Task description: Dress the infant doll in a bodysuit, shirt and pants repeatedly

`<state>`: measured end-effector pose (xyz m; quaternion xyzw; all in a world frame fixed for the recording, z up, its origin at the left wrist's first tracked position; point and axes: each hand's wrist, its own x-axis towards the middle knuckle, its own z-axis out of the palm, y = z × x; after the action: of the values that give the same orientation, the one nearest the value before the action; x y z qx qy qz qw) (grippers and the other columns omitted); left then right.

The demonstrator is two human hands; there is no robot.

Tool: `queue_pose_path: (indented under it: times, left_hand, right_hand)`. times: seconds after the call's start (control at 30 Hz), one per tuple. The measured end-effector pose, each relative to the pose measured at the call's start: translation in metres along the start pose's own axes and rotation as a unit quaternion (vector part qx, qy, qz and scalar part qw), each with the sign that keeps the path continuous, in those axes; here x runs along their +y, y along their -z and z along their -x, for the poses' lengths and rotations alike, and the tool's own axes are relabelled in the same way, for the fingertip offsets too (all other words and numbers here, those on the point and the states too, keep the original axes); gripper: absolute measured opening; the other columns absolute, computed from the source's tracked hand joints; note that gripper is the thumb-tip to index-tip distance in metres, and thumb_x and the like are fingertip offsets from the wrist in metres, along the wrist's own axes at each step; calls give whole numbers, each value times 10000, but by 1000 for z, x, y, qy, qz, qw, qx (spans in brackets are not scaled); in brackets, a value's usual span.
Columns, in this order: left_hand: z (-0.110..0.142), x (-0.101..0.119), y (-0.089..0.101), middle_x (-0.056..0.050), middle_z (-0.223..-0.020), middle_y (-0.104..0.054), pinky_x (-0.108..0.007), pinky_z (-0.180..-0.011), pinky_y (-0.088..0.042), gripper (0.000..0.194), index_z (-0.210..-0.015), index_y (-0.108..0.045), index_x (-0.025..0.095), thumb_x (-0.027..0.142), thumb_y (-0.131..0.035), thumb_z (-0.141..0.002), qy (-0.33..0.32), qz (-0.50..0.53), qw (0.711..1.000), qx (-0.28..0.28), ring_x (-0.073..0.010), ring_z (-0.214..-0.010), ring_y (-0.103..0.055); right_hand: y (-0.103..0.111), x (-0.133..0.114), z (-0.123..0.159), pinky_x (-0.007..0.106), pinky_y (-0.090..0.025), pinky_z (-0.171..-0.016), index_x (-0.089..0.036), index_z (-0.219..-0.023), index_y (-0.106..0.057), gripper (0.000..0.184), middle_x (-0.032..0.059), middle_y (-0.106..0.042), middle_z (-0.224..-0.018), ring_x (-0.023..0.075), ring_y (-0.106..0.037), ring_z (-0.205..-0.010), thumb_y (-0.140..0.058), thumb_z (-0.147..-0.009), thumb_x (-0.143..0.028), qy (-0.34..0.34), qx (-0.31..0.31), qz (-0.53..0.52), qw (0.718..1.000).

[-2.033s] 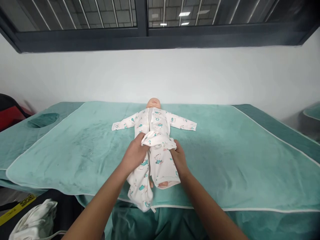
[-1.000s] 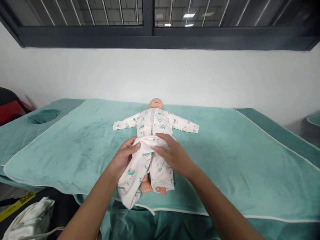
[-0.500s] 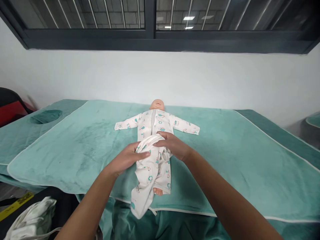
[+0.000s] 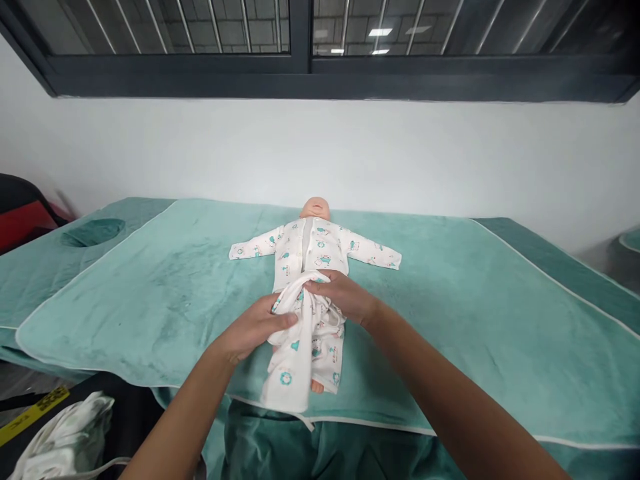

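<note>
A baby doll lies on its back on a teal towel, head toward the wall, arms spread. It wears a white romper printed with teal figures. My left hand grips the loose left leg of the romper, which hangs bunched toward the table's front edge. My right hand pinches the fabric at the doll's waist. One bare doll foot shows below the right trouser leg.
The towel covers a padded teal table against a white wall under a dark window. A face hole sits at the table's left end. A red and black object stands far left. White crumpled cloth lies at bottom left.
Both hands have gathered the romper's lower part toward the doll's waist. The loose left leg has been pulled up and bunched. Only one doll foot shows now instead of two.
</note>
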<state>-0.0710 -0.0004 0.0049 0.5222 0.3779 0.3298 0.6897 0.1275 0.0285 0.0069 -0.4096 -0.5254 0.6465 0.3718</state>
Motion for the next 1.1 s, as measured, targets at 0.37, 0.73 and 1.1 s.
queue_pose_path:
  times: [0.37,0.73,1.1]
  left_hand:
    - [-12,-5,-21,-42,-737,-719,-246,-525,-471,465,-1051,-636,137,393,-778,-689,-5,191,963,190,-200,-628,-666]
    - [12,-13,-40,-104,-924,-752,-317,-696,-571,582,-1212,-621,129,380,-787,-713,-11,146,970,195,-265,-834,-716]
    - [75,-106,-74,-59,-954,-764,-407,-827,-589,433,-1173,-658,294,492,-653,-788,74,116,905,402,-310,-972,-708]
  right_hand:
    - [1,-10,10,329,-518,-828,-183,-1010,-713,497,48,-717,-1008,238,-652,-961,-828,-629,-481,-55,-158,129,977]
    - [-5,-7,9,302,-487,-791,-176,-1057,-696,436,44,-706,-983,210,-643,-921,-719,-753,-488,13,-96,89,991]
    - [-28,1,4,239,-274,-554,-211,-836,-636,78,-9,-669,-780,134,-547,-689,-589,-781,-241,82,-157,591,787]
